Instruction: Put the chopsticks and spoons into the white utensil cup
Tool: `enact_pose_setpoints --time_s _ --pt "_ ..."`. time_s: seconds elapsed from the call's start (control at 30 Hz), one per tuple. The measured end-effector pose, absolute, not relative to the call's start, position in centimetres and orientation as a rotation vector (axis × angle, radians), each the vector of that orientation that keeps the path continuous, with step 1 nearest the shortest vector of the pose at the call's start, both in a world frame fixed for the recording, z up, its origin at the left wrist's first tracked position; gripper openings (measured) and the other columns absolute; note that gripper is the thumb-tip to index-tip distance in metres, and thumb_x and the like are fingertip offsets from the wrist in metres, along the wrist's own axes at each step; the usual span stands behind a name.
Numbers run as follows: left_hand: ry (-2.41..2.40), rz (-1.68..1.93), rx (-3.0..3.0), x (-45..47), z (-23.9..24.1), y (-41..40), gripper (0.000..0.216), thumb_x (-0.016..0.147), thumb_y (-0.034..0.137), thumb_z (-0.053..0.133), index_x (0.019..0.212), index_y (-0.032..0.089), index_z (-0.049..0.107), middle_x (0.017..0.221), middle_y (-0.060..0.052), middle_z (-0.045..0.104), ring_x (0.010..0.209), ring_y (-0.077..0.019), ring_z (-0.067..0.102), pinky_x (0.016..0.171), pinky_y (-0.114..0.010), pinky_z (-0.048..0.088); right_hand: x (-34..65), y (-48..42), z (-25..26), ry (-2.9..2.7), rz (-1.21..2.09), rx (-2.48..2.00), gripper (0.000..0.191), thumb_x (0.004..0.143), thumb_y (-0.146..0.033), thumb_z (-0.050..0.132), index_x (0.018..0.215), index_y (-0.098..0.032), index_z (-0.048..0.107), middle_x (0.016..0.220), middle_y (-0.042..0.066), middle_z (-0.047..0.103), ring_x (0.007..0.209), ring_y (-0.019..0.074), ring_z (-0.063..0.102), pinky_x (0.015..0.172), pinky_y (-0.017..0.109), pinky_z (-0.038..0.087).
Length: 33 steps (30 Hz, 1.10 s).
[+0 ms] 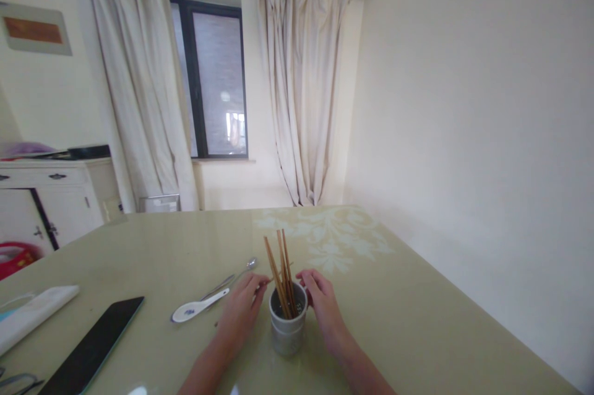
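A grey cylindrical chopstick holder (288,336) stands upright on the table in front of me, between my hands. Several brown wooden chopsticks (279,277) lean in it, their upper ends well above the rim. My left hand (244,305) is at the holder's left, fingers pinched on a thin chopstick that slants up to the right behind the others; most of it is hidden. On the other side, my right hand (323,305) has its fingers curled against the holder's right rim. Left of my left hand lie a white ceramic spoon (197,308) and a metal spoon (251,264).
The greenish table (445,333) has a pale floral pattern and meets a wall on the right. At the left lie a black phone-like slab (95,345), a white box-like object (39,314) and scissors (21,379). A white cabinet (69,197) and curtains (306,85) stand beyond.
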State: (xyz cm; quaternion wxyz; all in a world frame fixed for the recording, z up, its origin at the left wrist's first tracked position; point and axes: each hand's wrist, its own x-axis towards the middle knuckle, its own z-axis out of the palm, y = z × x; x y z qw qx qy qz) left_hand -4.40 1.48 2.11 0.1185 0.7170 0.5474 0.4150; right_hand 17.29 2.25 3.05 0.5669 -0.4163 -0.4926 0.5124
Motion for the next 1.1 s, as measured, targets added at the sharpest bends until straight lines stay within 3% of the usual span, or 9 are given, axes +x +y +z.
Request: enact_pose_setpoints --time_s 0.17,0.33,0.53,0.6,0.7,0.83,1.0,1.1 --pt "1.343 1.223 2.020 -3.6 2.3 1.3 0.023 0.097 0.033 0.056 0.104 0.026 0.077 0.108 -0.011 0.075 0.103 -0.0278 0.071 0.094 -0.041 0.056 16.8 3.4 1.6 -1.136 1.311 -1.043 0.051 0.074 -0.067 0.082 0.084 -0.018 0.075 0.071 0.000 0.069 0.059 0.0157 0.060 0.053 0.024 0.043" --pt "1.240 1.180 1.962 -3.0 2.6 0.9 0.020 0.086 0.020 0.058 0.091 0.022 0.078 0.097 -0.011 0.076 0.093 -0.0266 0.071 0.085 -0.036 0.056 16.4 3.7 1.3 -1.128 1.330 -1.032 0.057 0.070 -0.072 0.083 0.082 -0.017 0.076 0.071 0.002 0.072 0.062 0.0174 0.063 0.054 0.025 0.043" --pt "1.196 1.203 1.940 -2.5 3.1 0.6 0.015 0.083 0.021 0.062 0.083 0.022 0.077 0.089 -0.009 0.078 0.087 -0.0259 0.071 0.082 -0.035 0.055 16.2 3.5 1.3 -1.088 1.373 -0.976 0.062 0.065 -0.075 0.087 0.083 -0.016 0.078 0.071 0.004 0.076 0.067 0.0206 0.069 0.061 0.028 0.050" --pt "1.205 1.255 1.902 -2.7 3.1 0.7 0.017 0.087 0.027 0.063 0.089 0.024 0.079 0.097 -0.010 0.080 0.093 -0.0273 0.072 0.086 -0.037 0.055 16.3 3.5 1.4 -1.073 1.364 -0.966 0.064 0.065 -0.078 0.085 0.081 -0.017 0.077 0.072 0.004 0.076 0.067 0.0206 0.069 0.062 0.029 0.052" --pt "1.287 1.401 1.722 -3.2 3.1 1.0 0.031 0.093 0.048 0.063 0.100 0.024 0.080 0.106 -0.012 0.081 0.102 -0.0301 0.073 0.094 -0.043 0.054 16.9 3.8 2.0 -0.996 1.284 -0.966 0.066 0.069 -0.083 0.079 0.080 -0.018 0.073 0.072 0.005 0.075 0.066 0.0204 0.069 0.062 0.030 0.054" --pt "1.169 1.481 1.361 -3.5 3.4 1.1 0.058 0.094 0.071 0.057 0.111 0.019 0.078 0.102 -0.013 0.082 0.096 -0.0290 0.074 0.092 -0.043 0.056 17.8 4.2 2.7 -0.893 1.156 -0.973 0.060 0.065 -0.075 0.086 0.080 -0.020 0.066 0.066 0.001 0.068 0.059 0.0171 0.063 0.058 0.028 0.051" --pt "0.909 1.347 1.249 -3.0 3.3 0.8 0.065 0.096 0.073 0.052 0.110 0.015 0.079 0.107 -0.014 0.082 0.099 -0.0283 0.075 0.095 -0.043 0.056 17.6 4.0 2.6 -0.924 1.130 -0.974 0.047 0.064 -0.051 0.091 0.070 -0.025 0.053 0.052 -0.010 0.048 0.048 0.0113 0.045 0.049 0.024 0.036" --pt "0.880 1.302 1.279 -2.9 3.0 0.9 0.062 0.100 0.070 0.049 0.109 0.016 0.079 0.113 -0.014 0.082 0.104 -0.0291 0.074 0.101 -0.046 0.054 17.3 3.5 2.5 -0.934 1.138 -0.988 0.039 0.070 -0.045 0.083 0.067 -0.025 0.049 0.051 -0.010 0.047 0.049 0.0121 0.046 0.051 0.024 0.036"
